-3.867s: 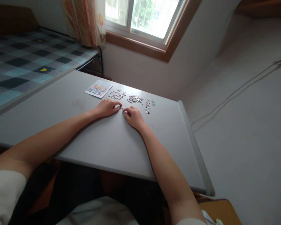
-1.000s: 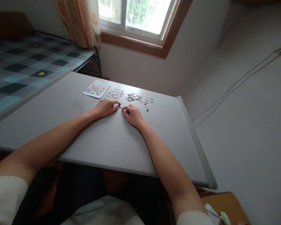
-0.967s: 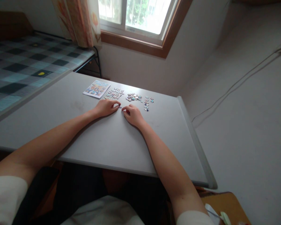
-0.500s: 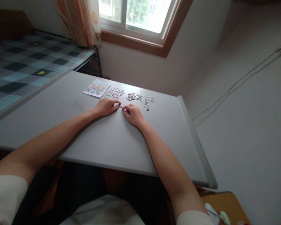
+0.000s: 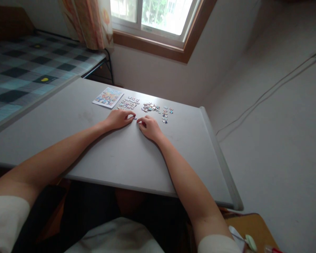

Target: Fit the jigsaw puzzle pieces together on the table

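Note:
My left hand (image 5: 119, 118) rests on the grey table, thumb and forefinger closed on a small dark puzzle piece (image 5: 135, 118) at their tips. Just to its right, my right hand (image 5: 149, 127) lies with thumb and fingertips pinched together; what they hold, if anything, is too small to tell. Beyond my hands are loose puzzle pieces: a spread-out group (image 5: 129, 103), a denser pile (image 5: 151, 108) and a narrow column of pieces (image 5: 165, 115) on the right. A printed picture card (image 5: 108, 97) lies behind my left hand.
The table (image 5: 137, 161) reaches a raised right edge beside the wall. A bed with a checked cover (image 5: 18, 72) stands at the left. At lower right, a wooden stool (image 5: 252, 228) bears small items. A window is behind.

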A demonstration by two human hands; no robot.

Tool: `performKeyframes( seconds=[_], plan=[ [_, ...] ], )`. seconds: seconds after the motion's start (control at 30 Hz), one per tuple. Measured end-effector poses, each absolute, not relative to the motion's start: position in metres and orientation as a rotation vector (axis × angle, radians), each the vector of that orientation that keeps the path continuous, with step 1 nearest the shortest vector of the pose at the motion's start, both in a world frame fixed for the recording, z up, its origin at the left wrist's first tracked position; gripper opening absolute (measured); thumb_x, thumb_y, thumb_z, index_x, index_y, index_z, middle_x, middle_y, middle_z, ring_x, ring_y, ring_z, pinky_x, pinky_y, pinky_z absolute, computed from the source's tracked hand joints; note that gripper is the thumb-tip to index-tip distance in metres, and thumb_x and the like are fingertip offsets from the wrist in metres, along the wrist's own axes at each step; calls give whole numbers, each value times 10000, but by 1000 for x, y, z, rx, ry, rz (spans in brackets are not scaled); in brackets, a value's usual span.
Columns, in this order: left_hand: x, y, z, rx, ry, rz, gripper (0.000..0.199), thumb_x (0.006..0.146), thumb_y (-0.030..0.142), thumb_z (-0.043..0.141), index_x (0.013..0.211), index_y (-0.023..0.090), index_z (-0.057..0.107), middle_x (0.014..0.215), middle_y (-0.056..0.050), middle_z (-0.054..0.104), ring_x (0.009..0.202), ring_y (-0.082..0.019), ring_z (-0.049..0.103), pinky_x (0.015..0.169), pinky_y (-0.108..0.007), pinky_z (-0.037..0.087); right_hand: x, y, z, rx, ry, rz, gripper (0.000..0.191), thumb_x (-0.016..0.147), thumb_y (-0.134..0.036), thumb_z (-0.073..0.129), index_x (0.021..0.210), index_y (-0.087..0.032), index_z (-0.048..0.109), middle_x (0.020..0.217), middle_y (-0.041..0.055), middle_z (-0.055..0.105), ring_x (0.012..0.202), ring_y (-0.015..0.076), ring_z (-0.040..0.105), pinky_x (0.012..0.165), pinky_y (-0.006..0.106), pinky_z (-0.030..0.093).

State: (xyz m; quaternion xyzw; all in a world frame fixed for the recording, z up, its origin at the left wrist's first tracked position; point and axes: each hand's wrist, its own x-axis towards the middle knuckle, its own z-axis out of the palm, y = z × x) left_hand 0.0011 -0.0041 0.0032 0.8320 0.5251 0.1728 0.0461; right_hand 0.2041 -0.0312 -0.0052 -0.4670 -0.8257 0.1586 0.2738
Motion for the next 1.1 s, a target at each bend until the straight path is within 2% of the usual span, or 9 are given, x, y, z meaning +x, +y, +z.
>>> performKeyframes(
  seconds=[0.93, 1.1],
  plan=[
    [2, -4, 4, 2554, 1640, 516, 406, 860, 470, 454, 1104, 274, 713, 696, 1, 682, 664, -156, 620, 612, -232, 382, 204, -30, -6, -1248, -2238, 416, 230, 869, -214, 503, 987, -212, 701, 855, 32, 563, 801, 147, 523, 796, 277, 413],
    [1, -3, 3, 2574, 1637, 473, 401, 872, 423, 437, 1139, 284, 702, 809, -11, 724, 770, -177, 658, 663, -240, 409, 204, -30, -6, -1239, -2227, 415, 229, 866, -216, 505, 980, -211, 704, 842, 29, 560, 788, 145, 526, 787, 275, 415]
  ],
)
